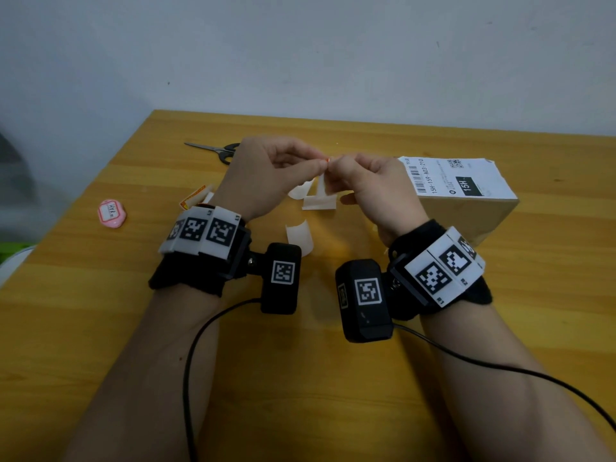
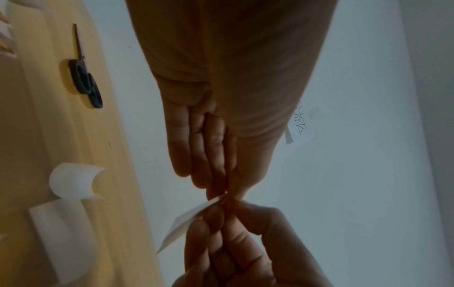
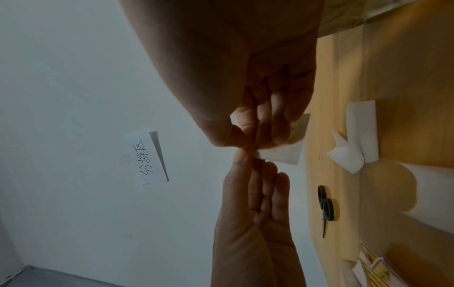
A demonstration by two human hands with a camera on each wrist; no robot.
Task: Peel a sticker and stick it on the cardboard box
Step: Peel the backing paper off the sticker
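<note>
Both hands are raised over the wooden table [image 1: 333, 395] and meet at one small sticker [image 1: 322, 183], white backing with an orange corner. My left hand [image 1: 320, 165] pinches its top edge from the left between thumb and fingertips. My right hand [image 1: 334, 166] pinches the same edge from the right. In the left wrist view the paper [image 2: 186, 223] hangs out sideways from the two pinches. In the right wrist view it [image 3: 282, 153] shows as a pale square beside the fingertips. The cardboard box [image 1: 466, 221], with a white shipping label on top, stands just right of my right hand.
Black-handled scissors [image 1: 216, 150] lie at the back left. Several curled white backing scraps [image 1: 300, 236] lie under and between the hands. A strip of stickers [image 1: 193, 198] sits by my left wrist and a pink label [image 1: 112, 213] further left. A handwritten note [image 3: 150, 157] hangs on the wall.
</note>
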